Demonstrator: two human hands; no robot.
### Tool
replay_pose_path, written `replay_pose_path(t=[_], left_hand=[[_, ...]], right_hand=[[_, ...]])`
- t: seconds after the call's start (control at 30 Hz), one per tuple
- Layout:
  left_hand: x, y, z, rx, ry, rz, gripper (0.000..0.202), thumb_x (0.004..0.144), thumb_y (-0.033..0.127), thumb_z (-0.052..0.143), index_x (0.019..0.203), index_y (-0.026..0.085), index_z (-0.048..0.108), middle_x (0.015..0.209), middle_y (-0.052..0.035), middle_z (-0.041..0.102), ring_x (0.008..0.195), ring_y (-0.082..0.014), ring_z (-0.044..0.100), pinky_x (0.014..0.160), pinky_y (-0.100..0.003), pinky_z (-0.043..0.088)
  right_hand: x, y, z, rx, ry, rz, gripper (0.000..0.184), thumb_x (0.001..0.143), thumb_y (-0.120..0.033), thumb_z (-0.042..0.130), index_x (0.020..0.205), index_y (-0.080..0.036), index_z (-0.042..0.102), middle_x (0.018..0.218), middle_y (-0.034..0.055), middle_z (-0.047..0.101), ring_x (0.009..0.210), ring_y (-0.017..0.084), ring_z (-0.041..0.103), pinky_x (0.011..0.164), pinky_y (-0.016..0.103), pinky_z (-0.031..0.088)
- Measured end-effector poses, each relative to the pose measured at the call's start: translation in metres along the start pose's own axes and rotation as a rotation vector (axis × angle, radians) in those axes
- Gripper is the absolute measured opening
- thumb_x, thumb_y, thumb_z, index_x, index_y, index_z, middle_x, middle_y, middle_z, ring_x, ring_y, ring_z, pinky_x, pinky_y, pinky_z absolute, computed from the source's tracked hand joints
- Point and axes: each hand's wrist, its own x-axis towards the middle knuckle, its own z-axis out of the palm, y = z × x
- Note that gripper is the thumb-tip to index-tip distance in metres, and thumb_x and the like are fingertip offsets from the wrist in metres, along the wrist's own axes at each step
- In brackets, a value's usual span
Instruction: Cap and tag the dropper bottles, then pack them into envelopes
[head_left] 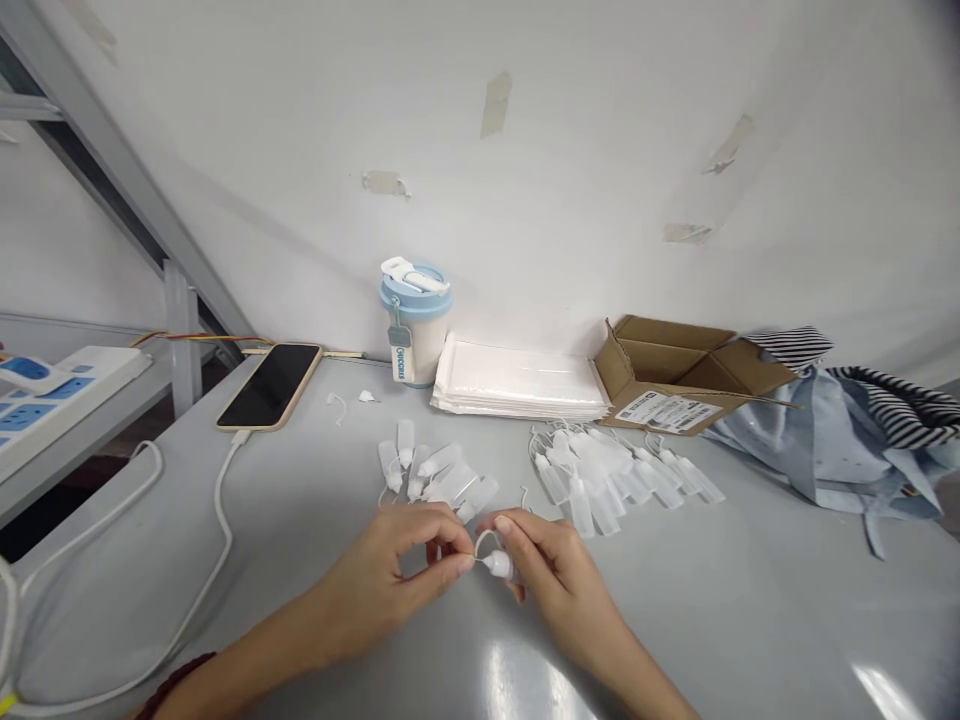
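Observation:
My right hand (551, 570) is closed round a small translucent plastic bottle (498, 566) with a white nozzle tip. My left hand (397, 565) pinches the thin white cap loop (484, 541) attached to that bottle. Both hands meet just above the grey table (750, 600), near its front. Just behind them lies a small pile of the same bottles (439, 475). A larger pile of bottles (611, 470) lies to the right of it.
A phone (271, 385) on a white charging cable (217, 510) lies at back left. A blue-lidded cup (415, 325), a stack of white bags (517, 385), an open cardboard box (675, 375) and blue and striped clothing (847, 430) line the wall. A power strip (52, 385) sits far left.

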Motion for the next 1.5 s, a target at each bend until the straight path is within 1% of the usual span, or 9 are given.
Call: replay_pose_path(t=[0.17, 0.37, 0.57, 0.67, 0.8, 1.07, 1.2, 1.33, 1.5], left_hand=[[-0.003, -0.001, 0.013, 0.041, 0.049, 0.026, 0.017, 0.086, 0.022, 0.047, 0.073, 0.019, 0.058, 0.069, 0.0015, 0.058, 0.065, -0.0122, 0.053, 0.057, -0.021, 0.041], [0.000, -0.004, 0.015, 0.003, 0.051, 0.022, 0.017, 0.087, 0.022, 0.047, 0.073, 0.020, 0.057, 0.070, 0.0018, 0.059, 0.066, -0.0124, 0.054, 0.061, -0.023, 0.042], [0.000, -0.003, 0.010, -0.107, 0.090, -0.044, 0.020, 0.081, 0.024, 0.056, 0.101, 0.022, 0.057, 0.080, 0.0013, 0.064, 0.072, -0.0135, 0.056, 0.069, -0.026, 0.047], [-0.001, 0.000, 0.008, -0.036, 0.046, -0.048, 0.009, 0.083, 0.026, 0.055, 0.088, 0.021, 0.060, 0.076, 0.0012, 0.063, 0.070, -0.0134, 0.055, 0.067, -0.025, 0.045], [0.000, 0.003, 0.008, 0.010, 0.029, -0.053, 0.021, 0.087, 0.029, 0.047, 0.071, 0.019, 0.057, 0.066, 0.0022, 0.056, 0.063, -0.0125, 0.050, 0.056, -0.022, 0.038], [0.000, 0.006, 0.018, -0.061, -0.028, -0.116, 0.022, 0.085, 0.027, 0.047, 0.065, 0.019, 0.053, 0.058, 0.0044, 0.054, 0.058, -0.0117, 0.050, 0.053, -0.021, 0.037], [0.002, 0.005, 0.016, -0.021, -0.010, -0.104, 0.021, 0.085, 0.027, 0.048, 0.067, 0.019, 0.055, 0.058, 0.0045, 0.055, 0.058, -0.0114, 0.051, 0.054, -0.021, 0.038], [0.005, 0.003, -0.001, 0.110, 0.134, -0.083, 0.023, 0.087, 0.032, 0.047, 0.072, 0.020, 0.058, 0.064, 0.0030, 0.057, 0.061, -0.0126, 0.052, 0.048, -0.019, 0.034], [0.006, -0.007, -0.027, 0.540, 0.567, -0.015, 0.018, 0.089, 0.030, 0.045, 0.078, 0.021, 0.056, 0.070, 0.0010, 0.061, 0.066, -0.0140, 0.054, 0.057, -0.022, 0.038]], right_hand=[[0.001, 0.003, 0.002, -0.057, 0.103, -0.067, 0.036, 0.098, -0.035, 0.037, 0.089, -0.018, 0.067, 0.045, -0.0069, 0.037, 0.041, 0.010, 0.045, 0.047, 0.022, 0.036], [-0.001, 0.000, 0.004, -0.160, 0.180, -0.190, 0.033, 0.097, -0.028, 0.036, 0.085, -0.018, 0.065, 0.058, -0.0012, 0.055, 0.045, 0.011, 0.050, 0.048, 0.023, 0.040], [0.000, 0.001, 0.005, -0.208, 0.192, -0.257, 0.028, 0.097, -0.023, 0.036, 0.091, -0.017, 0.063, 0.068, 0.0016, 0.060, 0.054, 0.013, 0.055, 0.053, 0.024, 0.044], [0.000, 0.002, 0.005, -0.233, 0.210, -0.286, 0.026, 0.097, -0.021, 0.037, 0.091, -0.017, 0.062, 0.069, 0.0019, 0.060, 0.056, 0.013, 0.056, 0.054, 0.024, 0.044], [0.000, 0.004, 0.008, -0.307, 0.249, -0.360, 0.024, 0.096, -0.018, 0.037, 0.088, -0.016, 0.061, 0.067, 0.0022, 0.058, 0.053, 0.012, 0.054, 0.053, 0.025, 0.044], [-0.001, 0.008, 0.015, -0.376, 0.390, -0.449, 0.023, 0.095, -0.016, 0.039, 0.087, -0.017, 0.060, 0.062, 0.0005, 0.058, 0.048, 0.012, 0.050, 0.048, 0.023, 0.040], [0.000, 0.006, 0.012, -0.366, 0.338, -0.339, 0.028, 0.098, -0.023, 0.035, 0.087, -0.018, 0.061, 0.064, 0.0012, 0.060, 0.054, 0.014, 0.055, 0.053, 0.025, 0.044], [0.002, 0.004, 0.001, -0.401, 0.305, -0.143, 0.031, 0.097, -0.036, 0.037, 0.109, -0.016, 0.057, 0.083, 0.0062, 0.065, 0.074, 0.018, 0.062, 0.062, 0.027, 0.048], [0.005, 0.003, -0.019, -0.511, 0.310, -0.014, 0.031, 0.095, -0.040, 0.039, 0.108, -0.016, 0.055, 0.076, 0.0041, 0.064, 0.061, 0.017, 0.058, 0.052, 0.026, 0.042]])
